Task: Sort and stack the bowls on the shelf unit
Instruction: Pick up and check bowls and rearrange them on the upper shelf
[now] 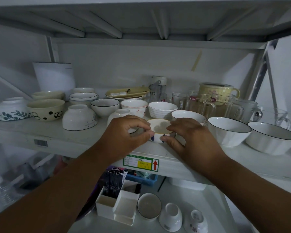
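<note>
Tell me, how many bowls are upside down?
5. A leaf-patterned bowl far left, a plain white bowl beside the panda bowl, a half-hidden bowl behind the left hand, and two small bowls on the lower shelf. More may be hidden.

Centre of frame: a small white bowl with a gold rim stood upright near the front edge of the white shelf. The left hand and right hand gripped it from opposite sides, fingers curled over the rim. At left, a panda-print bowl sat upright between two inverted bowls, one leaf-patterned and one plain white. At right, two large black-rimmed bowls stood before glass mugs. Lower centre, a green-bordered label marked the shelf edge.
</note>
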